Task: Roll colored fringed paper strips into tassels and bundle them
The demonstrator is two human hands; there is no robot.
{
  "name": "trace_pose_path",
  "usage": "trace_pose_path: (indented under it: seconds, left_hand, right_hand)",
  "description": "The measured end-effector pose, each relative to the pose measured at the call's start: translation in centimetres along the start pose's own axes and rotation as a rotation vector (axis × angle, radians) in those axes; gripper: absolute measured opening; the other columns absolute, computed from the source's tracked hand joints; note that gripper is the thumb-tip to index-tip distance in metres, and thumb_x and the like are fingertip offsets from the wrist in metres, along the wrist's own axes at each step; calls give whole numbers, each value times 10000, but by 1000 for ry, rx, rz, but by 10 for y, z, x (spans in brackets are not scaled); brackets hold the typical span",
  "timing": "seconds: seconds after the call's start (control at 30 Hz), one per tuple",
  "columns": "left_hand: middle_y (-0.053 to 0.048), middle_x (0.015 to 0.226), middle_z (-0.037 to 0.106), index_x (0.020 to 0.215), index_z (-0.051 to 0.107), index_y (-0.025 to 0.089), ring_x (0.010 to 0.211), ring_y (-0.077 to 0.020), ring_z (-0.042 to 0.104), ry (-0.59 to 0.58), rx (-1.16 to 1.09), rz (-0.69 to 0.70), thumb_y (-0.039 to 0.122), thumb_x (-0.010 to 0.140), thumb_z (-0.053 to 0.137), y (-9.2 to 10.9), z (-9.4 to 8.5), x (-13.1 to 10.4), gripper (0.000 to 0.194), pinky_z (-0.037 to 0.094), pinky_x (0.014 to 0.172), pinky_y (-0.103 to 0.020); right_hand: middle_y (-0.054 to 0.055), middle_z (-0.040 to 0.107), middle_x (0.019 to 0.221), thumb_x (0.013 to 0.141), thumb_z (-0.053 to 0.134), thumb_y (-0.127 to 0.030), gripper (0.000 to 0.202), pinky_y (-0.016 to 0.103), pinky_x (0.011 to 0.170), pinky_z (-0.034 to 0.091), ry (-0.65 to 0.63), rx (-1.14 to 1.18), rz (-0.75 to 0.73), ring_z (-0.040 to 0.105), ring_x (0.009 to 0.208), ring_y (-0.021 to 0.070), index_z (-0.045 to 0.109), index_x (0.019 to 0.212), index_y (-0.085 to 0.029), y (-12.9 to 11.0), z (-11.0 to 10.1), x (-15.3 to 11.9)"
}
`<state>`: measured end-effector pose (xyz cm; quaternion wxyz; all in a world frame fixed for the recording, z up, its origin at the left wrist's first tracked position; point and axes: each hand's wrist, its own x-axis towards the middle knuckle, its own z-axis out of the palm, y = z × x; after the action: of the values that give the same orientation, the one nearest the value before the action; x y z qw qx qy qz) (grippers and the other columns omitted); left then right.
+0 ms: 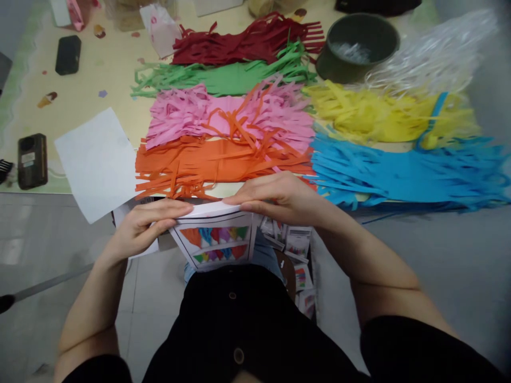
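Between both hands, at the table's front edge, is a white packet printed with rows of colourful tassels. My left hand is closed on its top left corner, thumb and fingers pressed together. At the top right, my right hand pinches the same white upper edge, which looks folded over. Just beyond the hands lies a bundle of orange fringed strips, with pink fringe behind it. Blue fringe lies to the right of my right hand. What the packet contains is hidden.
Green fringe, dark red fringe and yellow fringe lie farther back. A dark round tub stands near clear plastic. A white sheet overhangs the edge at left, near two dark devices. Similar packets sit below the table.
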<state>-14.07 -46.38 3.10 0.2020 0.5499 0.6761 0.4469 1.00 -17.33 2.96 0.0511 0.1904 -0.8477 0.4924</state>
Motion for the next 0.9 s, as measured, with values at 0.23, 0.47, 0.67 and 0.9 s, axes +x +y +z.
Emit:
trace_pose_path:
  seconds: [0.23,0.47,0.67,0.9]
  left_hand:
    - [-48,1073,800,1172,775,294,993,-194,755,224,127,34,149,866,750,5,19,1,339,608,900,-304]
    - [-35,921,802,939,820,213,827,-135,756,421,230,-32,158,853,768,21,25,7,115,607,793,-208]
    - [-49,935,792,996,807,201,830,-127,751,518,312,-48,157,843,783,17,-3,-41,162,606,799,-193]
    - [-43,908,799,989,821,236,784,-134,756,549,217,-251,164,858,761,-8,-32,-125,162,607,719,-183]
  right_hand:
    - [64,804,1046,939,696,-236,219,194,820,578,151,-61,-40,762,924,129,782,1133,-180,1,18,6]
    - [57,805,1003,926,695,-206,184,225,831,598,183,-44,-46,762,906,142,802,1075,-189,-4,40,44]
    - [48,804,948,917,710,-202,145,215,779,601,171,13,-111,756,850,137,814,1018,-202,-9,84,91]
    - [63,808,981,1012,574,-339,279,240,811,584,-256,26,-130,762,894,154,800,1045,-179,5,123,166]
